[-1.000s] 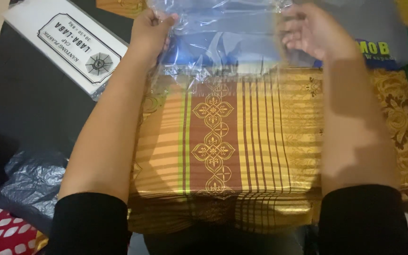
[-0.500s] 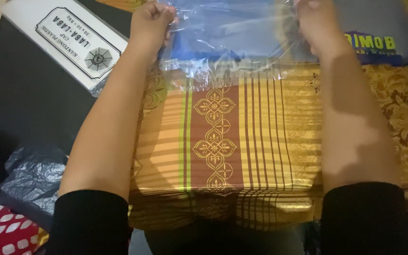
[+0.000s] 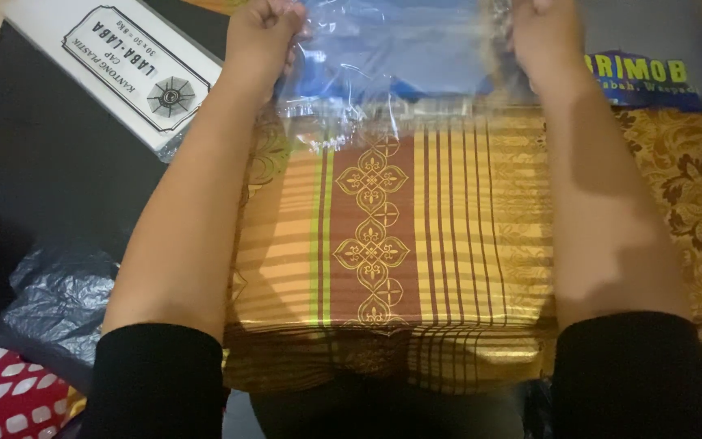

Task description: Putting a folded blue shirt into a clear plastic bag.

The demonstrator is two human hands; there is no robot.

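Fingers of the left hand (image 3: 260, 32) are curled shut on the left edge of a clear plastic bag (image 3: 392, 61), and those of the right hand (image 3: 548, 36) are clenched on its right edge, so the bag's mouth is stretched between the two fists at the top of the view.

The surface below is dark, and little of the room shows beyond it. A white printed packet of plastic bags (image 3: 127, 69) lies slantwise at the upper left, crumpled dark plastic (image 3: 50, 301) sits at the lower left, and a red cloth with white spots (image 3: 2, 398) shows in the bottom left corner. On the right lies a gold floral cloth (image 3: 684, 195), with a blue printed wrapper (image 3: 652, 77) above it.

The folded gold and brown striped cloth (image 3: 392, 244) lies flat between the forearms, nearer the body than the fists. Its far edge sits just under the bag's mouth, with the plastic overlapping that edge. Black sleeves (image 3: 156, 378) cover both arms near the lower edge.
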